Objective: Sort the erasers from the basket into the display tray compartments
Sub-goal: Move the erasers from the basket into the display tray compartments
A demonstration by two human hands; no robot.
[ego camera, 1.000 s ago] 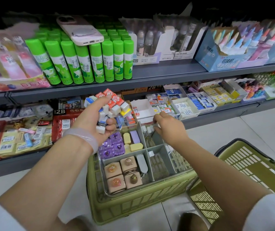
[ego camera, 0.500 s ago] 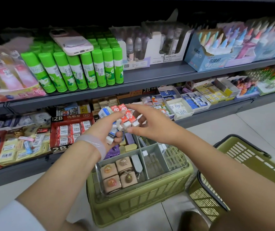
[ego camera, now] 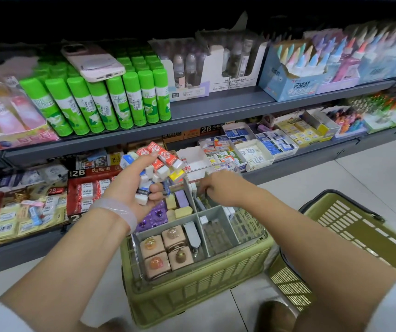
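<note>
- The right hand (ego camera: 218,188) was up by the left hand's pile half a second ago. Now it has gone back down to the far right part of the display tray (ego camera: 218,232), near the middle of the frame.
- The right hand has its palm down and its fingers bent into that far compartment. It may be dropping an eraser there, but the fingers hide it, so I cannot tell if it holds anything.
- The left hand (ego camera: 133,185) sits just left of the middle of the frame, palm turned up a bit. Its thumb and fingers are curled round a big bunch of erasers (ego camera: 158,164), red-and-white ones on top, blue and yellow ones under.
- What could go wrong: the bunch is piled high and loose. If the left hand tips or lets go a little, some erasers could slide off and fall into the wrong compartment or onto the floor.
- The erasers look much alike, so a rushed drop could land in the wrong spot.
- The tray rests on top of a green basket (ego camera: 199,291) in the lower middle. A hard push from the right hand might make the tray slip.
- Closer compartments already hold pink cake-shaped erasers (ego camera: 165,252), purple erasers (ego camera: 154,216) and pale yellow ones (ego camera: 180,209).
- Another green basket (ego camera: 350,238) sits at the lower right.
- Green glue sticks (ego camera: 106,101) stand on the shelf at the upper left, with a phone (ego camera: 94,62) lying on top of them.
</note>
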